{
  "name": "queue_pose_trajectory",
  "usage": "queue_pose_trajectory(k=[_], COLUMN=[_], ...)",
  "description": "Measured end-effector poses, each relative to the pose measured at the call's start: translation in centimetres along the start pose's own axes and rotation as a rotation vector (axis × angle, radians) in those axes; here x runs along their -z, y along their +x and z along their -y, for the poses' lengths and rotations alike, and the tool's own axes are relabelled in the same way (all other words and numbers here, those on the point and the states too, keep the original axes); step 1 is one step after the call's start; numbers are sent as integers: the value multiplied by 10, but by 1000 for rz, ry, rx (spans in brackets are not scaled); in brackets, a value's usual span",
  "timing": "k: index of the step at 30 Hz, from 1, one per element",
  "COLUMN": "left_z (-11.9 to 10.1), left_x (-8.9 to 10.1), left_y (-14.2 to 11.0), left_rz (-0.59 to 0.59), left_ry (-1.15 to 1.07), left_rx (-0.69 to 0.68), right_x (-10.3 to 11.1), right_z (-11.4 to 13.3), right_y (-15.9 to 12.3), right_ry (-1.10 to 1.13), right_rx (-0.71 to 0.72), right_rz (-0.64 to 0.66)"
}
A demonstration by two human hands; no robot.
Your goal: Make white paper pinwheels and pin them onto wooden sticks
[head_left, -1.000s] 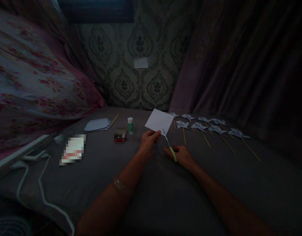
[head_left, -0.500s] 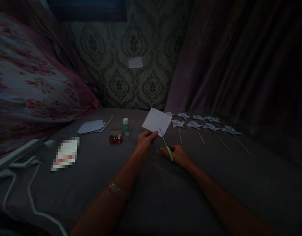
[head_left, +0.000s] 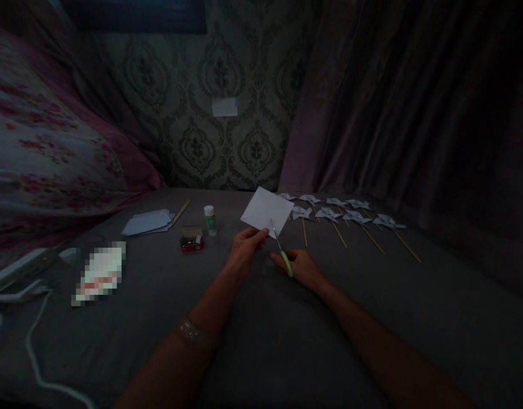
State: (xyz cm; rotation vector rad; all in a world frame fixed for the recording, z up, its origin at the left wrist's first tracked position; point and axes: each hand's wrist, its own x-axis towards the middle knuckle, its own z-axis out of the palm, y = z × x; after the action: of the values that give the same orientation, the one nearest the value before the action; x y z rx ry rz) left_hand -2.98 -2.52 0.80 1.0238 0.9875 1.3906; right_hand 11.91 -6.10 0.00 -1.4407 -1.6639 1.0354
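A square sheet of white paper [head_left: 265, 205] is pinched at its near corner by my left hand [head_left: 247, 243], thumb on top. My right hand [head_left: 301, 266] grips scissors [head_left: 286, 262] by their light green handles. The blades point up and away, over the lower right part of the sheet. Whether they are cutting into it I cannot make out in the dim light. Several white paper pinwheels [head_left: 329, 214] on wooden sticks lie in rows to the right, beyond my right hand.
Left of my hands stand a green-and-white glue bottle [head_left: 210, 220] and a small open red box [head_left: 191, 240]. Farther left lie a stack of white paper [head_left: 148, 222], wooden sticks [head_left: 181, 212], a blurred packet [head_left: 101, 271] and a power strip [head_left: 18, 267] with white cables.
The whole view has shifted slightly, so things appear a little farther left. Both hands keep their hold on the paper and the scissors, in nearly the same pose.
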Motion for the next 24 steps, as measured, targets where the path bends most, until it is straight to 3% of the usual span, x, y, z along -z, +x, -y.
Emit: queue_pose_trajectory(k=[24], left_z=[-5], left_x=[-3], left_y=[-3], left_rz=[18], left_ry=[-75], left_rx=[35], right_x=[-3], right_z=[-6], right_y=[4], right_ry=[2], right_rx=[-13], right_rz=[-81])
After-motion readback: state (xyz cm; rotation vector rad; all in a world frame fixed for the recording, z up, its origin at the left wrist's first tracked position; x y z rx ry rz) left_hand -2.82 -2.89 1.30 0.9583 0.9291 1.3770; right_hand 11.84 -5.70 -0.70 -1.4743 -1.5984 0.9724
